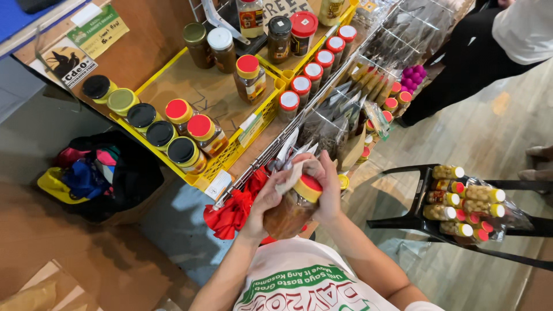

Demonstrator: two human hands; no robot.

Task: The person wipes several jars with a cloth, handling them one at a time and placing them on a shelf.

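**A:** So where was the jar (292, 208)?

**B:** Held at chest height, just off the yellow shelf tray (203, 173). Left hand (266, 203) was wrapped round its body, right hand (326, 190) closed by the red lid (311, 184), pressing a white cloth (291, 174) on it.
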